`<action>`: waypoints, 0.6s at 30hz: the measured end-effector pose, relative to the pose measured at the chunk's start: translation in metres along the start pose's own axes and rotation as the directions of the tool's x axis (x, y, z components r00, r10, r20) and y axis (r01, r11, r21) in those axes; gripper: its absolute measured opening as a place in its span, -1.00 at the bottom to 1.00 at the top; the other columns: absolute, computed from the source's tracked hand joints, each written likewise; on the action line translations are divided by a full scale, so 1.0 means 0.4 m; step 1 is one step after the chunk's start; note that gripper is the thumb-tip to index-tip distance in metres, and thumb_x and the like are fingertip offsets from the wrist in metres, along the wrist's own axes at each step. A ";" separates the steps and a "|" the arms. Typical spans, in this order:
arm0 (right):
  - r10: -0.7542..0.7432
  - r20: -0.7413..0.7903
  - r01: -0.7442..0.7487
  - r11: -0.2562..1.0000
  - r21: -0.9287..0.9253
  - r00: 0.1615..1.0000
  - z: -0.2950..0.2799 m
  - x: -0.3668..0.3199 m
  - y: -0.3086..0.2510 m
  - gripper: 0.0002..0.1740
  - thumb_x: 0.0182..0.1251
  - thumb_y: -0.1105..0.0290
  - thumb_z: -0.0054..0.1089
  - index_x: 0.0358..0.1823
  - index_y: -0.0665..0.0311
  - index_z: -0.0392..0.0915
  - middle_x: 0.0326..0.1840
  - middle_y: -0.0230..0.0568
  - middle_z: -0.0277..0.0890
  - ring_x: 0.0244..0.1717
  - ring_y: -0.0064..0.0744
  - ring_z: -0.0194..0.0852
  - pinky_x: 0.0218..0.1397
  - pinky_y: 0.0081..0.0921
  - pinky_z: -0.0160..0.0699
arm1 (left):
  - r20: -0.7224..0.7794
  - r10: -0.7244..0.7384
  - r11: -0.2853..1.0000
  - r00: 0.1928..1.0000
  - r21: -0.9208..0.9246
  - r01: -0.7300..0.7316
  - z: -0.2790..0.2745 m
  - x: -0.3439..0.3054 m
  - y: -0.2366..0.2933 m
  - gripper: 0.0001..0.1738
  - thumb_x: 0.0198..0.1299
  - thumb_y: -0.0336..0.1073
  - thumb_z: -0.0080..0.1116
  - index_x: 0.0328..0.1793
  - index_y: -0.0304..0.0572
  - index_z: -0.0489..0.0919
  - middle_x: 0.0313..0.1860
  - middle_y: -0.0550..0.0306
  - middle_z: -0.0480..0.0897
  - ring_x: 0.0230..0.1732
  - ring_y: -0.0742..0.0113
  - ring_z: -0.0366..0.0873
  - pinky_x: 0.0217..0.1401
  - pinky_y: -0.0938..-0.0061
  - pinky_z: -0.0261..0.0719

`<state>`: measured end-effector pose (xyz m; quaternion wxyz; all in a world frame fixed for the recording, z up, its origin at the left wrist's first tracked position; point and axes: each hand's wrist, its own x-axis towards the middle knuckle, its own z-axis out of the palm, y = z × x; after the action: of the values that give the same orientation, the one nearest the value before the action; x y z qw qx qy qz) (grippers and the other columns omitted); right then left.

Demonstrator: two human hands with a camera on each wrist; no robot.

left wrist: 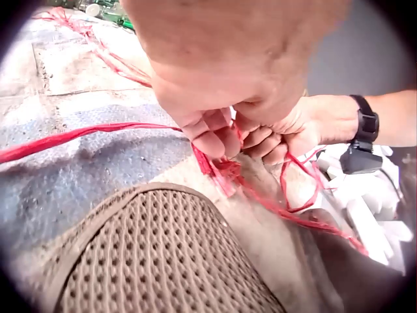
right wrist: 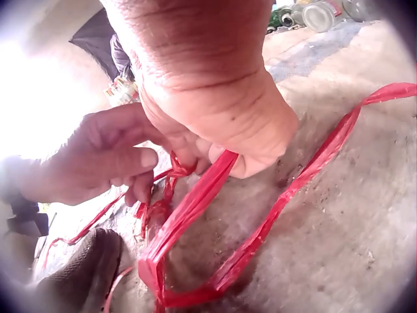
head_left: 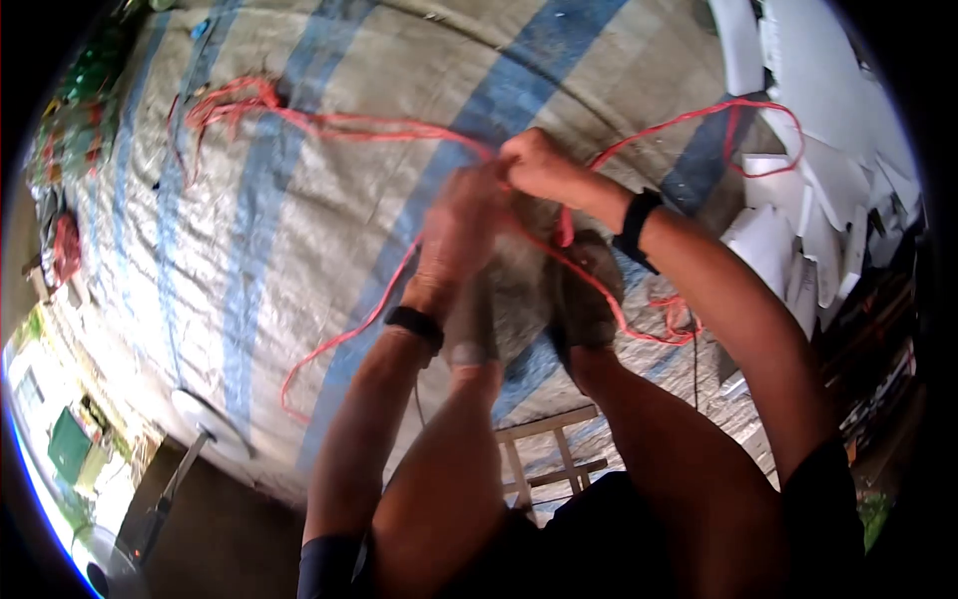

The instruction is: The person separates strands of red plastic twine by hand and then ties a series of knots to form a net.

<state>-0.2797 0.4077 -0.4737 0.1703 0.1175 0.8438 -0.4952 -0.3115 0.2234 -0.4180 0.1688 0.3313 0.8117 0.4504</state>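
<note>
Red plastic twine (right wrist: pixel 192 212) runs through both hands, which meet just beyond the person's feet in the head view. My left hand (head_left: pixel 464 215), blurred there, pinches the twine with curled fingers. Right against it, my right hand (head_left: pixel 547 168) grips a flat strand that comes out from under its palm in the right wrist view. A small knotted bunch with frayed ends (left wrist: pixel 221 173) hangs below the fingertips in the left wrist view. Loose strands trail left and right over the blue-striped sheet (head_left: pixel 269 200). The palms hide part of the twine.
A tangled twine bundle (head_left: pixel 235 100) lies on the sheet at far left. White foam pieces (head_left: pixel 818 170) pile up at right. Bottles (head_left: pixel 85 130) stand at the left edge. A fan (head_left: pixel 210 424) is at lower left, a wooden frame (head_left: pixel 554 427) between the legs.
</note>
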 end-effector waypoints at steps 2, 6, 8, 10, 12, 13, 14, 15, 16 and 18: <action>-0.012 -0.033 0.012 1.000 -0.010 0.999 0.017 0.012 0.029 -0.79 0.11 0.40 0.21 -0.37 0.43 0.69 -0.41 0.21 0.63 -0.40 -0.45 0.62 -0.30 -0.27 0.55 | 0.010 0.002 0.999 1.000 0.046 -0.003 0.031 0.018 -0.030 -0.62 0.33 -0.47 0.13 0.26 -0.09 0.62 -0.02 -0.03 0.66 -0.04 0.00 0.67 -0.04 0.29 0.66; 0.174 0.043 -0.174 0.985 0.002 0.984 -0.027 -0.004 -0.033 -0.68 -0.02 0.23 0.37 -0.26 0.26 0.78 -0.29 0.16 0.70 -0.17 0.09 0.73 -0.05 -0.13 0.66 | 0.007 -0.043 0.997 0.999 0.070 0.043 0.036 0.041 0.001 -0.67 0.34 -0.48 0.14 0.19 -0.11 0.68 -0.07 0.01 0.67 -0.13 0.12 0.68 -0.11 0.34 0.68; 0.160 0.029 -0.159 0.987 -0.030 0.987 -0.041 -0.012 -0.056 -0.70 0.01 0.26 0.28 -0.29 0.31 0.76 -0.29 0.21 0.68 -0.19 0.14 0.72 -0.09 -0.10 0.66 | -0.006 -0.044 0.995 0.999 0.087 0.045 0.040 0.043 -0.014 -0.71 0.34 -0.49 0.15 0.14 -0.16 0.70 -0.08 0.04 0.67 -0.21 0.20 0.69 -0.19 0.37 0.69; 0.208 0.063 -0.209 0.978 0.000 0.976 -0.043 -0.005 -0.056 -0.70 0.04 0.28 0.21 -0.32 0.35 0.74 -0.32 0.26 0.66 -0.21 0.19 0.71 -0.12 -0.08 0.65 | 0.002 0.052 0.992 0.999 0.116 -0.051 0.035 0.046 -0.017 -0.74 0.34 -0.49 0.16 0.11 -0.18 0.71 -0.10 0.04 0.67 -0.26 0.24 0.68 -0.24 0.38 0.69; 0.243 0.055 -0.245 0.969 0.037 0.968 -0.049 -0.012 -0.064 -0.69 0.07 0.29 0.15 -0.38 0.44 0.69 -0.37 0.31 0.63 -0.28 0.19 0.69 -0.17 -0.06 0.62 | 0.009 0.135 0.978 0.991 0.158 -0.135 0.037 0.043 -0.030 -0.76 0.34 -0.49 0.16 0.07 -0.21 0.72 -0.11 0.05 0.67 -0.31 0.28 0.68 -0.28 0.39 0.69; 0.246 0.087 -0.252 0.966 0.063 0.965 -0.056 -0.016 -0.065 -0.68 0.08 0.29 0.13 -0.41 0.47 0.66 -0.39 0.33 0.61 -0.30 0.18 0.68 -0.19 -0.05 0.60 | -0.041 0.027 0.994 0.999 0.110 -0.023 0.050 0.038 -0.045 -0.78 0.34 -0.49 0.17 0.05 -0.23 0.72 -0.12 0.05 0.67 -0.34 0.31 0.67 -0.30 0.40 0.68; 0.250 0.121 -0.261 0.961 0.091 0.961 -0.064 -0.022 -0.074 -0.68 0.09 0.30 0.11 -0.44 0.49 0.64 -0.41 0.34 0.59 -0.33 0.16 0.67 -0.21 -0.04 0.58 | -0.082 -0.085 0.994 0.993 0.056 0.090 0.055 0.038 -0.039 -0.80 0.35 -0.49 0.18 0.02 -0.24 0.72 -0.13 0.06 0.67 -0.37 0.34 0.67 -0.32 0.40 0.67; 0.248 0.160 -0.264 0.961 0.084 0.955 -0.086 -0.034 -0.098 -0.66 0.09 0.31 0.06 -0.45 0.55 0.58 -0.45 0.38 0.54 -0.35 0.13 0.66 -0.23 -0.02 0.55 | -0.045 -0.241 0.970 0.969 -0.008 0.241 0.055 0.031 -0.031 -0.76 0.17 -0.47 0.29 -0.02 -0.11 0.73 -0.06 0.02 0.67 -0.15 0.04 0.69 -0.18 0.23 0.72; 0.253 0.158 -0.267 0.960 0.080 0.955 -0.080 -0.035 -0.089 -0.66 0.09 0.31 0.06 -0.45 0.55 0.58 -0.45 0.38 0.54 -0.35 0.13 0.66 -0.23 -0.02 0.55 | -0.044 -0.240 0.971 0.970 -0.014 0.240 0.056 0.030 -0.027 -0.76 0.17 -0.47 0.29 -0.02 -0.11 0.73 -0.06 0.02 0.67 -0.15 0.04 0.69 -0.18 0.23 0.72; 0.127 0.042 -0.125 0.992 -0.029 0.991 -0.073 -0.035 -0.081 -0.71 0.13 0.32 0.14 -0.55 0.44 0.59 -0.58 0.17 0.51 -0.48 0.05 0.57 -0.32 -0.10 0.53 | -0.054 -0.178 0.981 0.983 0.064 0.181 0.058 0.031 -0.024 -0.77 0.18 -0.46 0.30 -0.03 -0.10 0.72 -0.06 0.02 0.66 -0.16 0.02 0.68 -0.18 0.22 0.71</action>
<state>-0.2837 0.4172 -0.4289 0.2212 0.1574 0.8371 -0.4750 -0.3106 0.2427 -0.4384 0.1779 0.2513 0.8570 0.4132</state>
